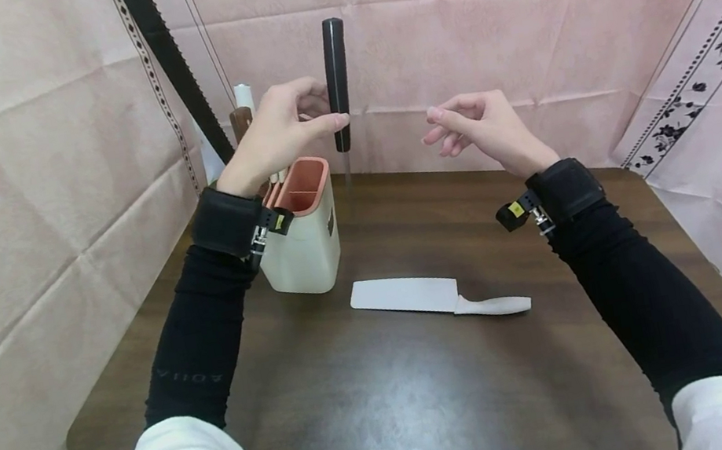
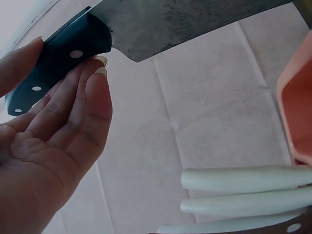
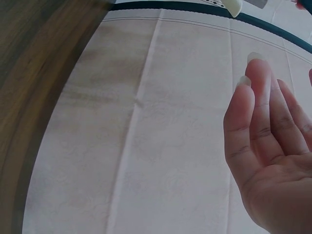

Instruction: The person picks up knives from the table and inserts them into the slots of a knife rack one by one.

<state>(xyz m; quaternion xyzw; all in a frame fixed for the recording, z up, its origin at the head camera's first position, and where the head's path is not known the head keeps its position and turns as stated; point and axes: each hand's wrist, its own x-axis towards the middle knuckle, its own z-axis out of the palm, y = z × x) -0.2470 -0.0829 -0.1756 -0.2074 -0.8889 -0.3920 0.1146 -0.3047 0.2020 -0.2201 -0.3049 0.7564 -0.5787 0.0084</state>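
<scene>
My left hand [image 1: 280, 127] grips a kitchen knife by its black riveted handle [image 1: 338, 77], which stands upright with the blade pointing down. In the head view the blade shows only as a thin edge; the left wrist view shows its broad grey side [image 2: 161, 29]. The knife is beside and above the cream knife holder [image 1: 305, 258] with an orange rim. My right hand [image 1: 487, 124] hovers to the right with loosely bent fingers and nothing in it. A white cleaver [image 1: 408, 294] lies flat on the table, its handle towards the right.
The brown wooden table [image 1: 360, 392] carries both the holder and the cleaver. Several handles, some white [image 2: 243, 179] and one brown [image 1: 241, 121], stick out of the holder's left part. Pink cloth [image 1: 459, 41] hangs behind, with a dark strip [image 1: 173, 65] at the left.
</scene>
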